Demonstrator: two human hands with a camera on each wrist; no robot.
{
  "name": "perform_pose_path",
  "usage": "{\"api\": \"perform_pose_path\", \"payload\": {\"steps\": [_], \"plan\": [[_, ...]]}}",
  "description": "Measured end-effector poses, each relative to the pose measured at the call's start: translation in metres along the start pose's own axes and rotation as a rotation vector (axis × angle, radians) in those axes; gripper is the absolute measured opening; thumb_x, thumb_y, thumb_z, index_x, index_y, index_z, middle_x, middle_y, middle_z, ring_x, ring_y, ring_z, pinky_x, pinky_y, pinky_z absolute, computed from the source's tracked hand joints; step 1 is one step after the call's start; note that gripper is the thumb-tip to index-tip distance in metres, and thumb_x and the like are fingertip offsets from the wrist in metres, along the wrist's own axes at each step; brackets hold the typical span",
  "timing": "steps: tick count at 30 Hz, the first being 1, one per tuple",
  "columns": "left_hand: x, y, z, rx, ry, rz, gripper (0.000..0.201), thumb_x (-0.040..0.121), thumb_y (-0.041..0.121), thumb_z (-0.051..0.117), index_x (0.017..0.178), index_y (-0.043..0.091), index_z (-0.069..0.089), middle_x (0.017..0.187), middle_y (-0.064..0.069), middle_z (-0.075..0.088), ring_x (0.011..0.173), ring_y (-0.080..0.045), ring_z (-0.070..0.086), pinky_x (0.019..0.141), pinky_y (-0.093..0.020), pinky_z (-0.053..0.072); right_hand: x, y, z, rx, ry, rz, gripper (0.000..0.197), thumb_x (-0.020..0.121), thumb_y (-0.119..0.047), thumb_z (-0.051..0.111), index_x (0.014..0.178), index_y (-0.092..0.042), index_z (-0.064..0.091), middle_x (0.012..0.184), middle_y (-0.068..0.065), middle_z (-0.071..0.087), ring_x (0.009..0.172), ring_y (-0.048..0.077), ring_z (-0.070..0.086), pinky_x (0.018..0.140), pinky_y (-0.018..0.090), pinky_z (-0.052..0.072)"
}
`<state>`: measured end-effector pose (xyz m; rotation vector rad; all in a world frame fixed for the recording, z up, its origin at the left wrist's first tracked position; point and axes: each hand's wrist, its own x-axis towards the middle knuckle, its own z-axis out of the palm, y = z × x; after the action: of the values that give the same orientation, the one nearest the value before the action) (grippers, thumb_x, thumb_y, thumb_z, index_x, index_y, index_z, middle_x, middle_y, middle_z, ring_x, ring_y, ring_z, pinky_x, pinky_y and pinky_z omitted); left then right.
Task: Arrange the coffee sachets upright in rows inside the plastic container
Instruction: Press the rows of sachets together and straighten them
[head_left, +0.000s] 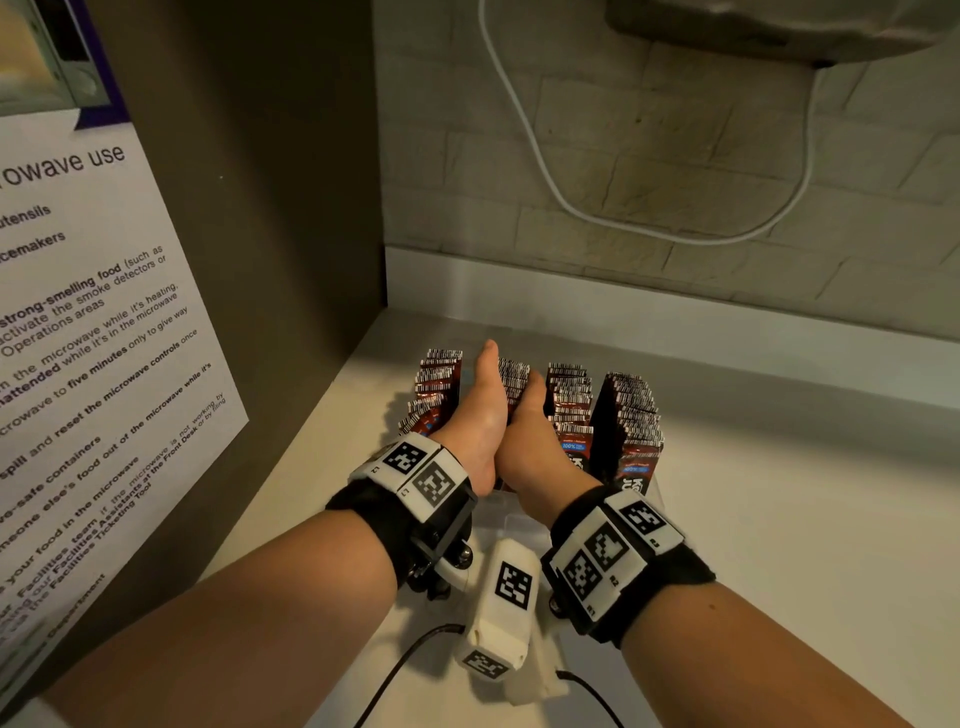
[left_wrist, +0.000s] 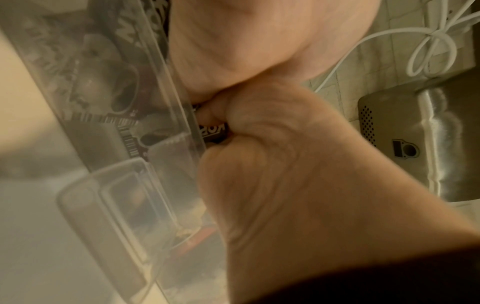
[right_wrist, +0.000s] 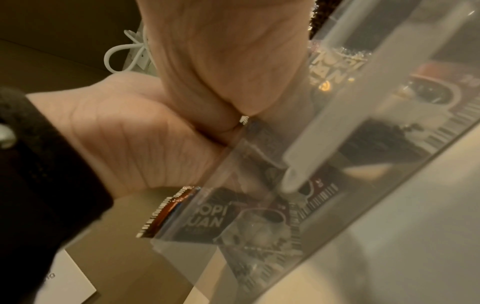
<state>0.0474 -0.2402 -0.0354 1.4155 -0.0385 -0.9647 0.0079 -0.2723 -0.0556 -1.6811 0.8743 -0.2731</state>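
Note:
A clear plastic container (head_left: 511, 512) stands on the white counter with several rows of dark red coffee sachets (head_left: 569, 400) upright in it. Both hands reach into it side by side. My left hand (head_left: 475, 415) lies along the left of the second row (head_left: 514, 376), thumb stretched forward and fingers hidden among the packets. My right hand (head_left: 530, 421) curls over the same row from the right. In the left wrist view a sachet (left_wrist: 213, 131) is squeezed between the two hands behind the container wall (left_wrist: 161, 82). The right wrist view shows sachets (right_wrist: 207, 218) through the clear wall (right_wrist: 337, 127).
A brown cabinet side with a paper notice (head_left: 78, 338) stands close on the left. A tiled wall with a looped white cable (head_left: 571, 197) rises behind, under an appliance (head_left: 779, 26). The white counter (head_left: 779, 493) runs off to the right.

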Motion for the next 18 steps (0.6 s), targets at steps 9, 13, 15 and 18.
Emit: {"api": "perform_pose_path", "payload": {"steps": [9,13,15,18], "plan": [[0.0030,0.0005,-0.0004,-0.050,-0.014,-0.014,0.062,0.091,0.070,0.032,0.136,0.030,0.045,0.107,-0.008,0.060,0.103,-0.028,0.060,0.100,-0.049,0.045,-0.0006,0.0004,-0.0016,0.008,-0.013,-0.015,0.087,0.093,-0.020,0.054,0.151,-0.028,-0.010,0.141,0.011,0.044,0.121,0.023,0.048,0.104,0.042,0.040],[0.0038,-0.0010,-0.0002,-0.073,-0.014,-0.025,0.069,0.089,0.072,0.033,0.140,0.026,0.044,0.115,-0.010,0.062,0.109,-0.030,0.060,0.101,-0.051,0.045,-0.0028,0.0004,-0.0014,0.020,-0.003,-0.018,0.086,0.094,-0.021,0.053,0.150,-0.029,-0.011,0.140,0.011,0.045,0.122,0.025,0.048,0.104,0.043,0.040],[0.0040,-0.0017,-0.0004,-0.075,-0.029,-0.023,0.074,0.087,0.074,0.034,0.141,0.025,0.043,0.127,-0.013,0.059,0.113,-0.032,0.059,0.102,-0.053,0.044,-0.0038,0.0005,-0.0013,0.012,-0.001,-0.020,0.086,0.094,-0.020,0.053,0.150,-0.028,-0.011,0.141,0.011,0.045,0.123,0.026,0.047,0.105,0.043,0.039],[0.0039,-0.0008,-0.0019,-0.079,-0.033,-0.022,0.075,0.087,0.074,0.034,0.145,0.026,0.039,0.138,-0.013,0.052,0.120,-0.032,0.054,0.104,-0.053,0.041,-0.0058,-0.0003,-0.0016,-0.019,0.013,-0.040,0.091,0.092,-0.016,0.057,0.150,-0.027,-0.013,0.141,0.012,0.044,0.124,0.027,0.047,0.105,0.043,0.040]]}}
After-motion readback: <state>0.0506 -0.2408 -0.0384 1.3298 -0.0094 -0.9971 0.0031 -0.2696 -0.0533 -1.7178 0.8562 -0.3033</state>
